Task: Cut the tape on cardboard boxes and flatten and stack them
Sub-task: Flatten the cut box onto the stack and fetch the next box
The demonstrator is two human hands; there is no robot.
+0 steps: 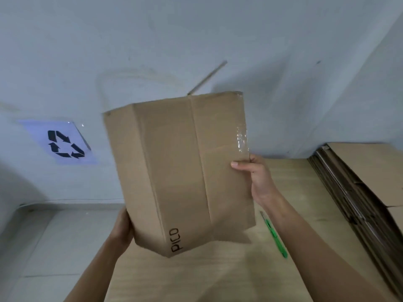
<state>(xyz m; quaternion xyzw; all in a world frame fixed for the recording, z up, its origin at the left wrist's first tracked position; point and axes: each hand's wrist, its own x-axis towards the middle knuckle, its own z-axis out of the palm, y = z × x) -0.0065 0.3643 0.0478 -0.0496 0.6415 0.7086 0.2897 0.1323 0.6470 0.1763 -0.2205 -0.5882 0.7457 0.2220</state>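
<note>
Head view: cardboard box [181,171], partly flattened, held up in the air above the counter [218,275]. Right hand [257,177] grips its right edge, thumb on front. Left hand [123,227] holds the lower left edge, fingers hidden behind. Green cutter [275,238] lies on counter. Stack of flattened boxes [359,188] at right. Recycling sign [63,144] on wall.

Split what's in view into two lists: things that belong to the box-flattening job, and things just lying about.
Belongs to the job:
cardboard box, held up by left hand and right hand
clear tape on its right edge
green cutter on the table
stack of flattened boxes at right

Just there:
recycling sign
floor tiles
</note>
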